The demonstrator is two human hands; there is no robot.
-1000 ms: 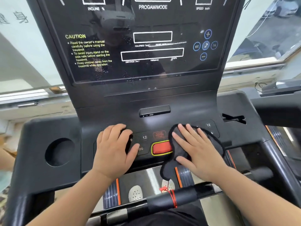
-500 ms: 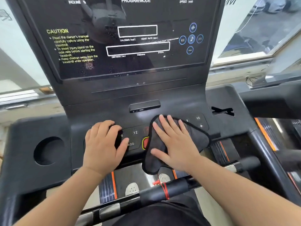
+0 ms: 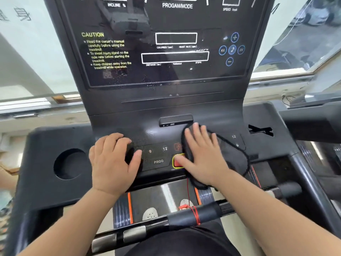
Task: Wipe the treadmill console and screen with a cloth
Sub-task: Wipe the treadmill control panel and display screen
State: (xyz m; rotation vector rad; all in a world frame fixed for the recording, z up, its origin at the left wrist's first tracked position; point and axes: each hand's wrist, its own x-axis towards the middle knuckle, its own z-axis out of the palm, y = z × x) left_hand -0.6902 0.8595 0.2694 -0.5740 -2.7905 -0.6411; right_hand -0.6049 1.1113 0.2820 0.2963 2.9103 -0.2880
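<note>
The black treadmill console [image 3: 158, 137] fills the middle of the view, and its dark screen [image 3: 166, 43] with white and yellow print rises behind it. A black cloth [image 3: 232, 156] lies on the console's right button panel. My right hand [image 3: 203, 157] presses flat on the cloth, fingers spread, with the fingertips near the small port block [image 3: 176, 120]. The cloth and my thumb partly cover the red stop button [image 3: 177, 162]. My left hand [image 3: 112, 161] rests palm down on the left button panel and holds nothing.
A round cup holder [image 3: 69, 163] is sunk into the console's left wing. A slot [image 3: 260, 130] sits in the right wing. The handlebar [image 3: 193, 215], with a red cord wound on it, crosses below my arms. Windows stand behind the screen.
My right hand has slid the cloth leftward over the red button and then upward toward the port block. My left hand has stayed on the left panel.
</note>
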